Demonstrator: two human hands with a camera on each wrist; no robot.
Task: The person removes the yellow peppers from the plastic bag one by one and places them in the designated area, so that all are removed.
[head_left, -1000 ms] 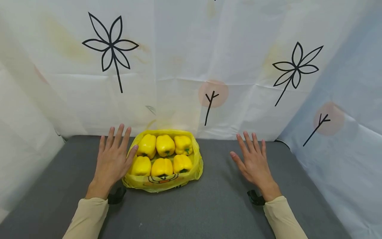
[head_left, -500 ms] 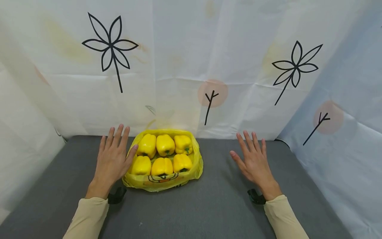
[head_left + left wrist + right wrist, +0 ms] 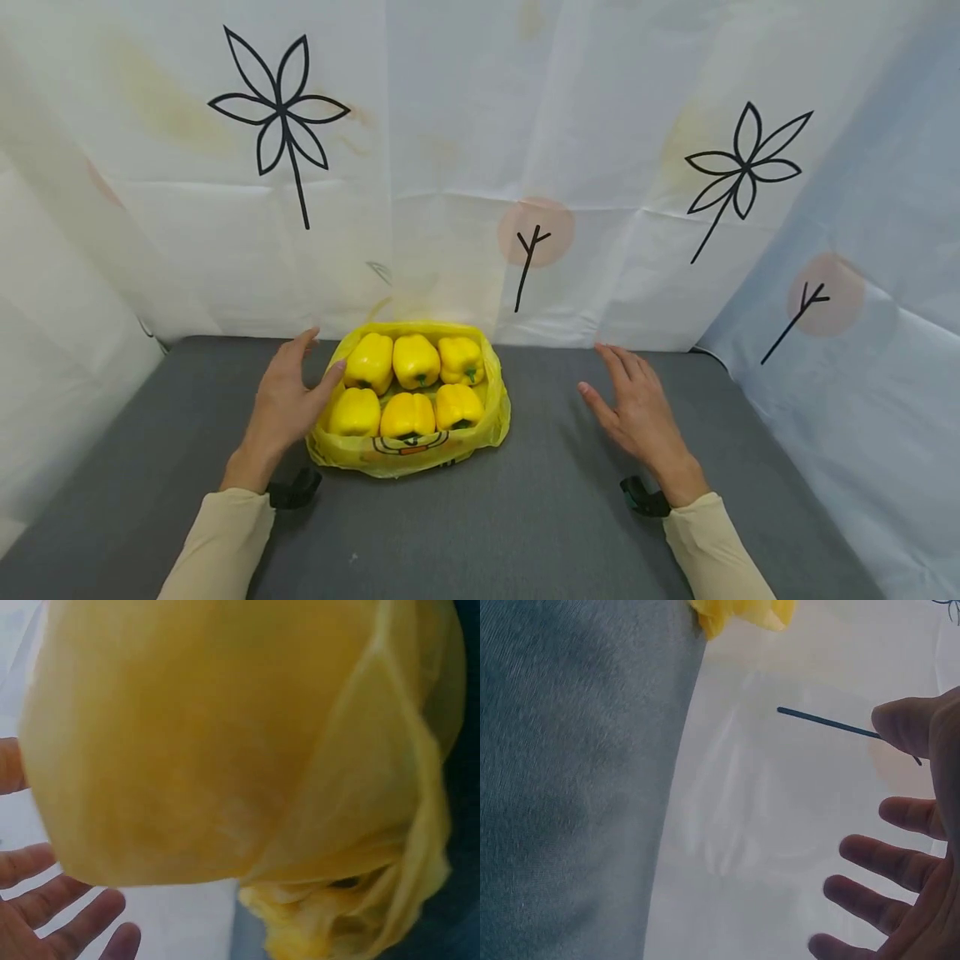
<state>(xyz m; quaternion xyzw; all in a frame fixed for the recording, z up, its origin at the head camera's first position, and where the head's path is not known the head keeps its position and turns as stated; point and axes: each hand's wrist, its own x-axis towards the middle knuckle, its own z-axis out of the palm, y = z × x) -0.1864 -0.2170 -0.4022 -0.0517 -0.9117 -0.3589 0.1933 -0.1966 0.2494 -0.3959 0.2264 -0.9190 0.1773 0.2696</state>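
Peppers (image 3: 416, 362) distinct in head view, bag (image 3: 210, 750) in all

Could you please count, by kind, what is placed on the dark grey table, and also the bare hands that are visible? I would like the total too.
Glossy yellow bell peppers: 6
Thin yellow plastic bag: 1
Bare left hand and bare right hand: 2
Total: 9
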